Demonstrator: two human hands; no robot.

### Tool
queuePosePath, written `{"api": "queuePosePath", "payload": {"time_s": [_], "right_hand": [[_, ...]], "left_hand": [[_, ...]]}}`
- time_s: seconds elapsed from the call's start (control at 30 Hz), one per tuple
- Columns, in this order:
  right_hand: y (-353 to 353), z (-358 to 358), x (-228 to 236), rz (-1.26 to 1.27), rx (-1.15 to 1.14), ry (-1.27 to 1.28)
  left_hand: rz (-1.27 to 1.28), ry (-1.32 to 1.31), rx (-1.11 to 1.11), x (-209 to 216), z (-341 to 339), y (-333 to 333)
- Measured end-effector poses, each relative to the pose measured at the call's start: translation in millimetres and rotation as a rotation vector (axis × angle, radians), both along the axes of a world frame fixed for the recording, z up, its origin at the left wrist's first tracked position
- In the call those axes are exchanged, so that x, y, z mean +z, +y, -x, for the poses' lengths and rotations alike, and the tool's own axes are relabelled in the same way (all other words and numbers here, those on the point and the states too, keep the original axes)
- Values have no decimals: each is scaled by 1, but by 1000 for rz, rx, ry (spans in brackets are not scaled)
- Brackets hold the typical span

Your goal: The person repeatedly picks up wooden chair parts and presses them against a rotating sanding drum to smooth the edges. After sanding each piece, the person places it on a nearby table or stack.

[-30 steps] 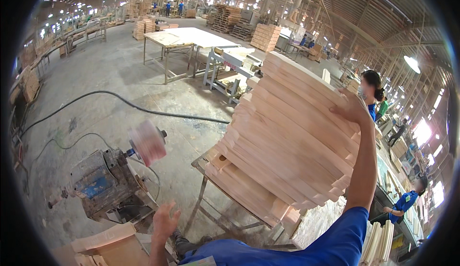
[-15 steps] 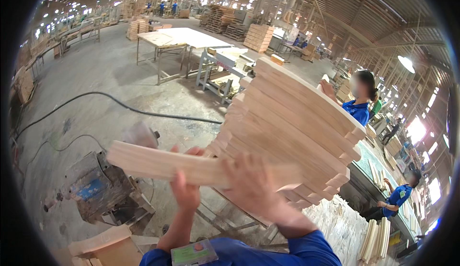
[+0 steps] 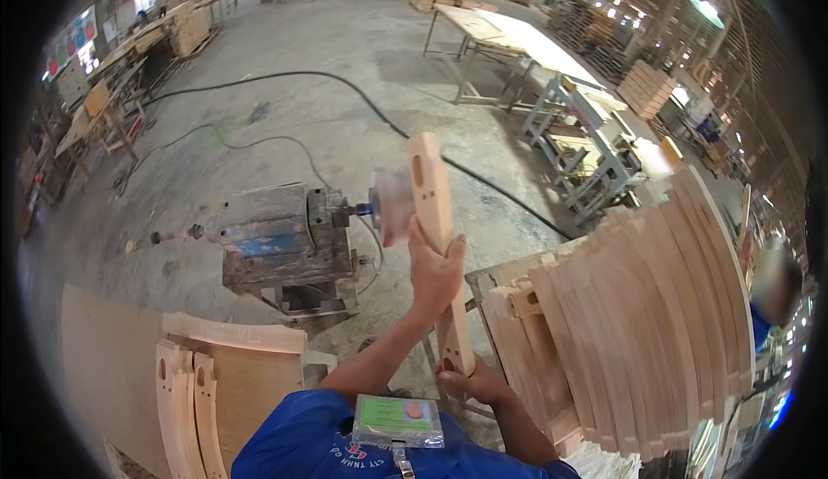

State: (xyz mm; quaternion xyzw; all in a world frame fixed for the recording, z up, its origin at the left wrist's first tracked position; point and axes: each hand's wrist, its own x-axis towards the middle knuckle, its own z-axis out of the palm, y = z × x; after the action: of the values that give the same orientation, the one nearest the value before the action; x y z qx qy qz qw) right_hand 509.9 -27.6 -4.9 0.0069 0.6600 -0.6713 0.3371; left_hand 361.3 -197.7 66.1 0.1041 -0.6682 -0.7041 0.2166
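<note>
A pale wooden rail [image 3: 434, 190], with a slot and small drilled holes near its upper end, stands steeply in front of me. My left hand [image 3: 435, 270] is wrapped round its middle. Its lower end is gripped by my right hand [image 3: 474, 381]. Just left of the rail's upper part is a round sanding drum [image 3: 392, 207], blurred as if spinning, on the shaft of a worn motor unit [image 3: 269, 229]. The rail's edge lies against or very near the drum; I cannot tell whether they touch.
A tall stack of wooden rails [image 3: 638, 324] stands close on my right. At lower left, several shaped rails [image 3: 177, 401] lie on a board [image 3: 259, 384]. A thick black cable [image 3: 354, 91] crosses the floor. Farther off are a light-topped table [image 3: 483, 26] and a co-worker [image 3: 772, 289] behind the stack.
The view has swung left toward the motor unit. The rail, held level beside the stack before, has turned upright beside the drum. My right hand has shifted to its lower end.
</note>
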Motion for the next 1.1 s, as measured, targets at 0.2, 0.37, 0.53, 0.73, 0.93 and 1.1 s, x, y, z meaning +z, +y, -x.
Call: {"api": "queuePosePath", "payload": {"time_s": [0.2,0.37,0.53,0.73,0.93,1.1], "right_hand": [[-33,88,-22,822,152,-531],[-98,194,-30,1004,-90,-474],[-99,202,-78,1107,-31,-457],[-30,36,-76,696,-134,-419],[-78,180,-45,-1139,212,1002],[-85,156,-28,-1254,178,873]], "left_hand": [[873,73,-7,-40,51,-32],[1141,140,-226,-85,140,-72],[1145,87,-300,-114,153,-70],[954,163,-380,-117,10,-47],[1147,110,-165,-113,121,-82],[1191,61,-298,-132,100,-86]]}}
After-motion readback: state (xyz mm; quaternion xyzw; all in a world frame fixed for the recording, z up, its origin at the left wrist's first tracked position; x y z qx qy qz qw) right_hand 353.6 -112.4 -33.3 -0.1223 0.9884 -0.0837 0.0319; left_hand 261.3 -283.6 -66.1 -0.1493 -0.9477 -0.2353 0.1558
